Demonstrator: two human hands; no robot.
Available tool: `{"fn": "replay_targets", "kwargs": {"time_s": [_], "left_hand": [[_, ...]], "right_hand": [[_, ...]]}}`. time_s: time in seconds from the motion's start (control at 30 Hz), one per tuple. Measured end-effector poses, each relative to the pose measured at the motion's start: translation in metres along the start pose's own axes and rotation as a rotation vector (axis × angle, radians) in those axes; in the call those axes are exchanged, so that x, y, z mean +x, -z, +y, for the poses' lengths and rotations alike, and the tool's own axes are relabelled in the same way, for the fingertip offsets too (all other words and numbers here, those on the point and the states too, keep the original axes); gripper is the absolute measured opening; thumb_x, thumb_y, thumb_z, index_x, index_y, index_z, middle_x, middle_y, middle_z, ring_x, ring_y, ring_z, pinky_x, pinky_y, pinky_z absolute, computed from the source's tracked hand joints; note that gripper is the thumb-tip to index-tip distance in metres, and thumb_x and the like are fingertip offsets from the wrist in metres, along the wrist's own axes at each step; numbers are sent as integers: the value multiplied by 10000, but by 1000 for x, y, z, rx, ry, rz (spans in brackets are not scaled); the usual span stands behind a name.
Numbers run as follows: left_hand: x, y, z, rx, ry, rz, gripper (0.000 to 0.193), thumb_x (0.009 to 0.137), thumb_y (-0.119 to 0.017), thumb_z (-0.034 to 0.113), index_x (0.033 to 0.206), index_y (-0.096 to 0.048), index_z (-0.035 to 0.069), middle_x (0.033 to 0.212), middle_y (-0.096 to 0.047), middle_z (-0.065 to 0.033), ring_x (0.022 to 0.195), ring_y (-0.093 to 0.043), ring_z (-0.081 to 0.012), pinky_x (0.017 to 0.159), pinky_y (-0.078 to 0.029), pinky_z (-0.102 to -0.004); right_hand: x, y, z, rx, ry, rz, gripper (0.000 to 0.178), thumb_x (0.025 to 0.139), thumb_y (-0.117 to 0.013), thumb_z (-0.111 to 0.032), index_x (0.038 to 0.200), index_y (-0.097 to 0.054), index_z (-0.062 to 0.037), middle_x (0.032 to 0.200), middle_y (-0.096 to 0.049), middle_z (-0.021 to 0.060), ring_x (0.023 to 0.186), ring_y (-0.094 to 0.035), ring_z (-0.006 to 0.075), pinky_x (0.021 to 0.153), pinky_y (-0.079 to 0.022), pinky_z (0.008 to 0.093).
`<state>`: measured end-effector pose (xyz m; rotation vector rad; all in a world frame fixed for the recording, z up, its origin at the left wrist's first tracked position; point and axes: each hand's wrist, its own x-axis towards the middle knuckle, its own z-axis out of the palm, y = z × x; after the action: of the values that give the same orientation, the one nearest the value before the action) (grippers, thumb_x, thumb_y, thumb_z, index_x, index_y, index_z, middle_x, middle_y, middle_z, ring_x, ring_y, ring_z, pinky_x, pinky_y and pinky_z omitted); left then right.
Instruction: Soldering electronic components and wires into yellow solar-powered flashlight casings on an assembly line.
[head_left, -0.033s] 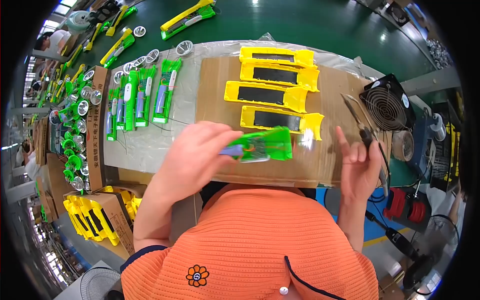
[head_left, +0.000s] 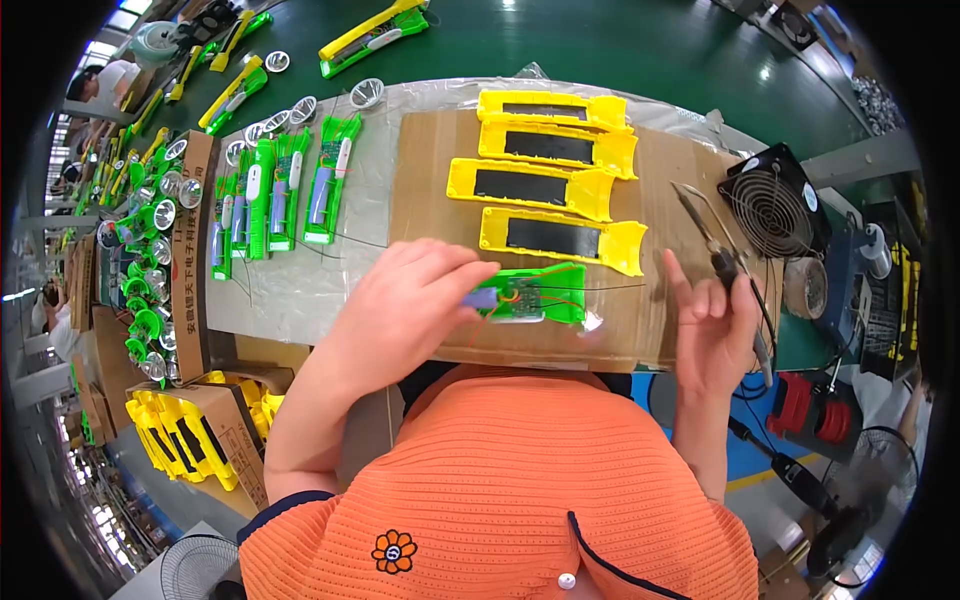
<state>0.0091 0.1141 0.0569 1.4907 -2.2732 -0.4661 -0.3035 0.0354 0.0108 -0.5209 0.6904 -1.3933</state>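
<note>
My left hand [head_left: 410, 310] grips the battery end of a green flashlight half-shell [head_left: 574, 285]. A blue cylindrical battery [head_left: 482, 298] pokes out by its fingertips, and a circuit board with thin wires lies toward the shell's flared end. The shell is just above the cardboard, below the nearest yellow shell [head_left: 560, 238]; whether it touches the board I cannot tell. On the right, my right hand [head_left: 712, 325] has its index finger raised and its other fingers curled by the black handle of a soldering iron [head_left: 722, 262], whose tip points up and left, away from the shell.
Several yellow shells with black panels lie on the cardboard [head_left: 425, 180]. Green shells [head_left: 328, 190] with batteries and reflectors stand at left. A black fan [head_left: 770, 210] and a solder spool [head_left: 805, 287] are at right. Cartons of yellow shells [head_left: 180, 445] sit lower left.
The green shell has tilted, so its circuit board and wires now face up more plainly. My right hand and the soldering iron have shifted slightly left and upward.
</note>
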Motion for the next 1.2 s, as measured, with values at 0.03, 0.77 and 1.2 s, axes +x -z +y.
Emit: {"fn": "replay_targets", "kwargs": {"time_s": [0.03,0.77,1.2], "left_hand": [[6,-5,-2,-6,-3,-3,431,784,-746,150,1183,-638,31,1145,-637,-110,1087,-601,-286,941,-453,-409],[19,-43,0,-217,24,264,160,763,-769,20,911,-728,66,908,-672,-66,796,-649,-233,673,-520,-321],[26,-47,10,-113,206,219,127,761,-745,14,872,-687,33,917,-615,-80,816,-628,-252,685,-511,-345]], "right_hand": [[0,0,4,17,-36,19,84,1024,-533,-151,946,-551,-129,642,-449,-12,616,-505,127,1143,-326,652],[-10,-7,-3,-365,-303,-320,198,920,-596,-48,988,-411,-38,716,-578,127,518,-561,175,496,-509,310],[6,-21,0,-579,-492,-363,187,906,-619,-10,966,-444,-34,762,-643,105,630,-639,147,542,-468,242]]}}
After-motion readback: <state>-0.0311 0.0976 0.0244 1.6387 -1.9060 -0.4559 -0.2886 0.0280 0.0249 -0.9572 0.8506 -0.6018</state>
